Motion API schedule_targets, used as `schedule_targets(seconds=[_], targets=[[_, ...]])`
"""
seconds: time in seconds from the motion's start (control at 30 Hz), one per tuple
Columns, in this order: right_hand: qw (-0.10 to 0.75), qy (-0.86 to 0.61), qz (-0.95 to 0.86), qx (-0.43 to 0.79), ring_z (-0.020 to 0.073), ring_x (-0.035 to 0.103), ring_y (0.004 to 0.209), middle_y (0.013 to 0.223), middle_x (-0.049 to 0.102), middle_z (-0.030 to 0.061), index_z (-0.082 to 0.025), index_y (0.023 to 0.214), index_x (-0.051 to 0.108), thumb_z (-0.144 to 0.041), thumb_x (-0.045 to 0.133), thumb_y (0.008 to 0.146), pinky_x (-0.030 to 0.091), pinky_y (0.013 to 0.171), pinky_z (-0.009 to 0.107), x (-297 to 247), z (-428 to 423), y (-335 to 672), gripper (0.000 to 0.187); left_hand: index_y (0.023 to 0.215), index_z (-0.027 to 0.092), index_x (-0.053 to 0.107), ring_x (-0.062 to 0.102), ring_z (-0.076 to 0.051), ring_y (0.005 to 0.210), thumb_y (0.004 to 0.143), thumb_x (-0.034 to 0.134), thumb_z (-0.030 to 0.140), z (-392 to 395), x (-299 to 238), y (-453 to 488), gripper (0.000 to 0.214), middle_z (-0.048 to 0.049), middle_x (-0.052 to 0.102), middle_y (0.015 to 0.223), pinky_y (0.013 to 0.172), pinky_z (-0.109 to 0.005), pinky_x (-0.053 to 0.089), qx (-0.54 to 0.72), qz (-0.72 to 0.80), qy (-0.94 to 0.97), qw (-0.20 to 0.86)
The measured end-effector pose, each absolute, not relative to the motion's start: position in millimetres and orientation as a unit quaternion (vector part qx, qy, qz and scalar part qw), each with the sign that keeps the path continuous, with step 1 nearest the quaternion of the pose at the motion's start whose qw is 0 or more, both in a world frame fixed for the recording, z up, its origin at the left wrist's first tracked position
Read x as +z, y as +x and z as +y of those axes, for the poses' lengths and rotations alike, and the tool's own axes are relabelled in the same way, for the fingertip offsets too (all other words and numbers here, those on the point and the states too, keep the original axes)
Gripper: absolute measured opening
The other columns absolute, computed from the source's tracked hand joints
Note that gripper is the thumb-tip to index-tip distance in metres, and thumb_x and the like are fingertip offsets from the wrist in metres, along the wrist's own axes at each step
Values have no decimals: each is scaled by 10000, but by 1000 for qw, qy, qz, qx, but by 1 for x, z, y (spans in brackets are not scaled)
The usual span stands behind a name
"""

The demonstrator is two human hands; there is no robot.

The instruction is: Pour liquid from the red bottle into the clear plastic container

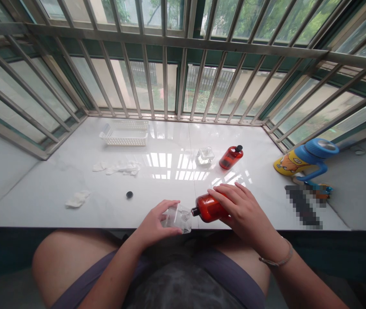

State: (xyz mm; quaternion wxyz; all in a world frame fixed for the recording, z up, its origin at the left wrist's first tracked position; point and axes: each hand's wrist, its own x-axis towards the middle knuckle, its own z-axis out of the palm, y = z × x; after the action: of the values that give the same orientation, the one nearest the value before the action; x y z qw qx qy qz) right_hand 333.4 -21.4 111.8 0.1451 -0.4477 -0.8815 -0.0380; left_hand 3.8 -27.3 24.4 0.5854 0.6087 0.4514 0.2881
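Observation:
My left hand (157, 223) is closed around a clear container (179, 218), which it holds tilted near the front edge of the white tabletop. Fingers of my right hand (240, 210) wrap round a reddish-amber bottle (209, 208), tipped on its side with its uncapped black neck pointing left at the container's mouth. Clear liquid seems to show at the opening between the two. A loose black cap (129, 195) lies on the table to the left. Beyond my right hand lies or leans a second amber bottle (231, 157) with its black cap on, beside another clear container (205, 156).
A white perforated basket (125, 134) stands at the back left. Crumpled white tissues (123, 168) and another tissue (77, 199) lie on the left. A blue and yellow flask (305, 158) stands at right, near a pixelated dark object (303, 206). Metal window bars (176, 40) enclose the back.

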Motion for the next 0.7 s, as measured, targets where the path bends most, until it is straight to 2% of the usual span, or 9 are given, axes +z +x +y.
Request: schedule_targets(seconds=[0.7], targets=[[145,-450,-880,-40,351,627,1387,1482,693,112,-280,1567,538,-66,693,897,401,1227,611,111,-20,334,721,1480,338,670,605,-364,1414,752,988,502,-26,21,4,811,-109,630,1509,1108,-482,594,304,443,609,584]])
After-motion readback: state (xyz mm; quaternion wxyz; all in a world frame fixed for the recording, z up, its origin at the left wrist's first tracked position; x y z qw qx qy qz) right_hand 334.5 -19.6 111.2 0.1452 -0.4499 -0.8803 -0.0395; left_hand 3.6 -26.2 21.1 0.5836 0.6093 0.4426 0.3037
